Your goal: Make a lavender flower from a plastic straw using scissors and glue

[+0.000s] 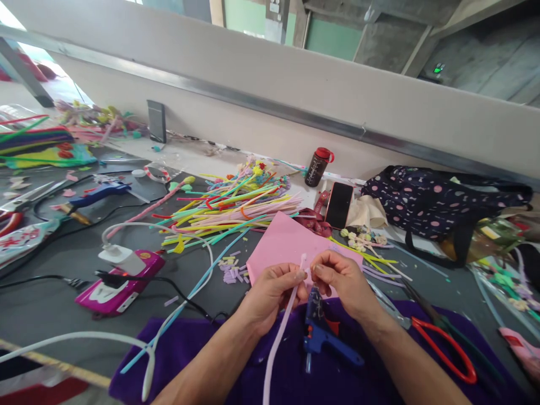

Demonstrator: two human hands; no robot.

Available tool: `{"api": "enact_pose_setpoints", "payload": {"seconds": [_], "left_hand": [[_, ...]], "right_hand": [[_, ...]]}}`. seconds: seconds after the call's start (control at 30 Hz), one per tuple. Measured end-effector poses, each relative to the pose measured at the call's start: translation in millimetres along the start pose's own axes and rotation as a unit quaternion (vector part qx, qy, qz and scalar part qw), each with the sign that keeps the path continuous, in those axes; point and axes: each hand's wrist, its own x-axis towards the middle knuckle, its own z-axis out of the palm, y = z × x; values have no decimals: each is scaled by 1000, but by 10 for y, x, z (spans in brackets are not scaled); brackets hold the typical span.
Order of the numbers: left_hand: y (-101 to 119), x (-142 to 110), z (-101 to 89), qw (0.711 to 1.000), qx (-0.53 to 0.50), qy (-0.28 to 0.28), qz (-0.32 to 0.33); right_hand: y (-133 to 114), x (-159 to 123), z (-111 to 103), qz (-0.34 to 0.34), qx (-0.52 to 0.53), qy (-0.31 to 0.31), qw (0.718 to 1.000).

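Observation:
My left hand (278, 289) is closed on a pale lilac pipe cleaner (278, 343), pinching it just below its upper end while the rest hangs down toward me. Close beside that end, the thumb and fingertips of my right hand (335, 275) are pinched together; whatever they hold is too small to make out. Beneath both hands lies a pink sheet (276, 247). A blue glue gun (327, 332) rests on the purple cloth (211, 360) between my forearms, its nozzle pointing up at my fingers.
Bundled coloured pipe cleaners (236, 211) and short lilac cut pieces (234, 273) lie left of the sheet. Left stands a magenta power strip (120, 287) with cables. Red-handled scissors (447, 349) lie right. Behind are a phone (339, 205), bottle (317, 167) and dotted bag (430, 208).

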Motion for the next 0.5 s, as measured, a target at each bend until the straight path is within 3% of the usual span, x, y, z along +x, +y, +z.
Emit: {"api": "enact_pose_setpoints", "payload": {"seconds": [0.23,0.5], "left_hand": [[-34,2,-4,1000,-12,-8,20],[-55,20,8,1000,6,18,19]], "right_hand": [[108,16,98,-36,13,26,999],[-48,-51,31,-51,-44,31,997]]}}
